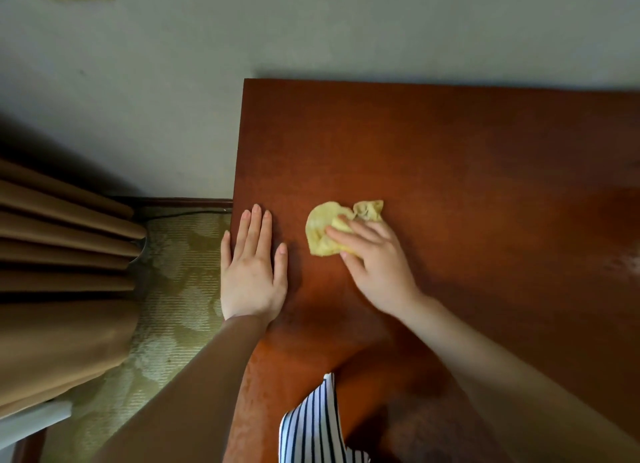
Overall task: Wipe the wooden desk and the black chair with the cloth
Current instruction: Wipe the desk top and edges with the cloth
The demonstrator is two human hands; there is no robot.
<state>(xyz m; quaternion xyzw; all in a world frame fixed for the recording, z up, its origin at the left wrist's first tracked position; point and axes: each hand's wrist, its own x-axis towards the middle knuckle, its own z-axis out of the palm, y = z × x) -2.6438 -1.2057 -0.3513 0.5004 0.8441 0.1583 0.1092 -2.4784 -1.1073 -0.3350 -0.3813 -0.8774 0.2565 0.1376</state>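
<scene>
Left hand (252, 272) lies flat, fingers straight, at the left edge of the bench (450, 144), with the little finger overhanging; weight placed there could slip off. Just inboard, the yellow cloth (323, 232) sits bunched under the right hand (379, 268), whose extended fingers press it down. Bunched, it risks leaving unwiped strips. Pale marks (625, 265) show at the bench's right side. Black chair not in view.

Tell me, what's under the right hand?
Under the right hand lies a crumpled yellow cloth, resting on the desk. The cloth's left and far parts stick out; how much more sits beneath the fingers and palm is covered.
</scene>
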